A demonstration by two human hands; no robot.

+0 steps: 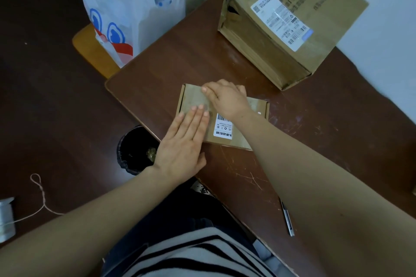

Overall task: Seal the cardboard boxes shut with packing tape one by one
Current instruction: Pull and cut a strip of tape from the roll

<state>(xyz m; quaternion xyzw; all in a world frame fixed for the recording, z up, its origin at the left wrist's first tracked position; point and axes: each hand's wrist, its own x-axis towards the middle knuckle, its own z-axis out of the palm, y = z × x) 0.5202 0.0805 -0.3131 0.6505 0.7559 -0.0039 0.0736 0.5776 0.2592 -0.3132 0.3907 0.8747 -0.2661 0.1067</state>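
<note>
A small flat cardboard box with a white barcode label lies on the brown table. A strip of clear tape runs across its lid. My left hand lies flat with straight fingers pressing on the lid's near left part. My right hand rests on the far side of the lid, fingers pressing down on the tape near the box's far edge. A larger cardboard box with a shipping label stands at the table's far right.
A white plastic bag sits on a wooden chair beyond the table's left corner. A black bin stands on the floor beside the table. A utility knife lies near the table's front edge. String lies on the floor at left.
</note>
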